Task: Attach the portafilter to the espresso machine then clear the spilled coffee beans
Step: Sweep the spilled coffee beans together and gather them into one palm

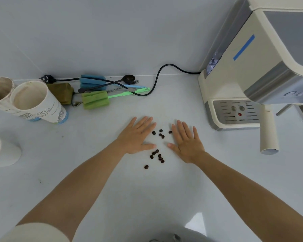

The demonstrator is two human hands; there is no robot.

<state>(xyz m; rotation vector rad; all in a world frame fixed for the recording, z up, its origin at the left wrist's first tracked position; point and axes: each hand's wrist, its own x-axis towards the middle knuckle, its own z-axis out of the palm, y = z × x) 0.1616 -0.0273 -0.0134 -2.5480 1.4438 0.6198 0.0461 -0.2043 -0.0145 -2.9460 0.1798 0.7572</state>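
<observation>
Several dark coffee beans (pixel 157 147) lie scattered on the white counter (pixel 112 180). My left hand (pixel 136 135) rests flat on the counter just left of them, fingers spread, holding nothing. To the right of the beans my right hand (pixel 186 140) also lies flat and open. The beans sit in the gap between both hands and a little nearer to me. The cream espresso machine (pixel 248 70) stands at the right. The portafilter's cream handle (pixel 268 130) sticks out from under it, toward me; its head is hidden beneath the machine.
Two used paper cups (pixel 33 102) lie tipped at the left, a white cup (pixel 3 151) nearer me. Blue and green sponge brushes (pixel 94 100), a brown packet, a black scoop (pixel 129 79) and the machine's black cord (pixel 156 79) lie along the back wall.
</observation>
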